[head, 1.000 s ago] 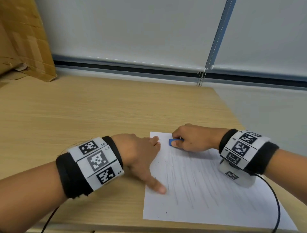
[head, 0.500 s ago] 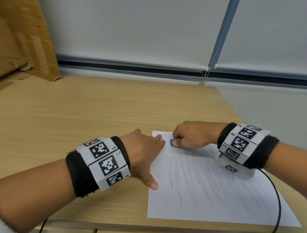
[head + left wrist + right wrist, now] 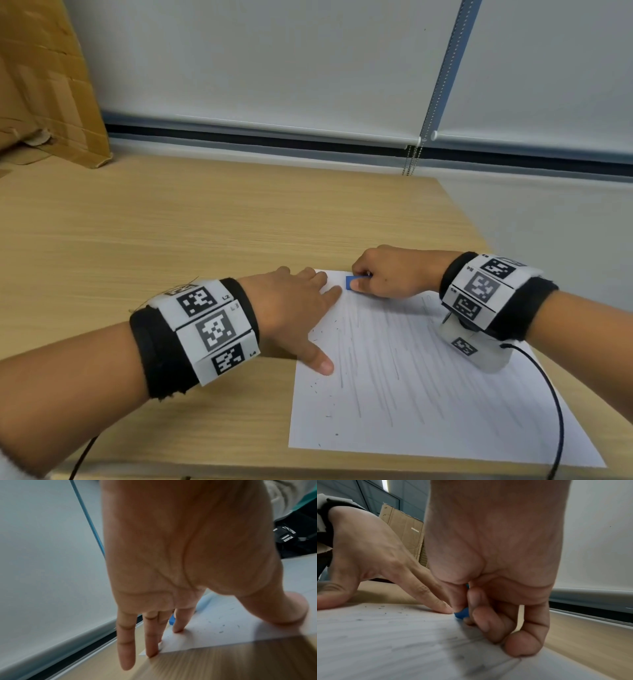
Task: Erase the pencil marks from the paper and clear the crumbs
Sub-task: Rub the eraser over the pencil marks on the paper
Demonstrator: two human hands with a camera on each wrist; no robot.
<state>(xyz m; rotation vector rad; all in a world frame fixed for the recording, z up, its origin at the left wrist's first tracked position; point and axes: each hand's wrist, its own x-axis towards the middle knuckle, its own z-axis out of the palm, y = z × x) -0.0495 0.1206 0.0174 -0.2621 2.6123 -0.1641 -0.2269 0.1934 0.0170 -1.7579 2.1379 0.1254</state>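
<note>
A white paper (image 3: 428,394) with long grey pencil strokes lies on the wooden table (image 3: 171,222). My left hand (image 3: 294,308) presses flat on the paper's far left corner, fingers straight and thumb spread. The same left hand (image 3: 171,622) shows its fingertips on the paper (image 3: 214,628). My right hand (image 3: 387,274) pinches a small blue eraser (image 3: 350,283) against the paper's far edge. In the right wrist view the eraser (image 3: 462,613) sits under the curled fingers of my right hand (image 3: 488,601). Dark crumbs (image 3: 322,387) dot the paper's left side.
Folded cardboard (image 3: 44,85) leans at the table's far left corner. A window blind with a bead chain (image 3: 412,157) runs behind the table. The table's right edge (image 3: 472,219) is close to the paper. A black cable (image 3: 555,404) trails from my right wrist.
My right hand with the eraser has moved slightly toward the paper's far edge. My left hand has shifted forward along the paper's left side.
</note>
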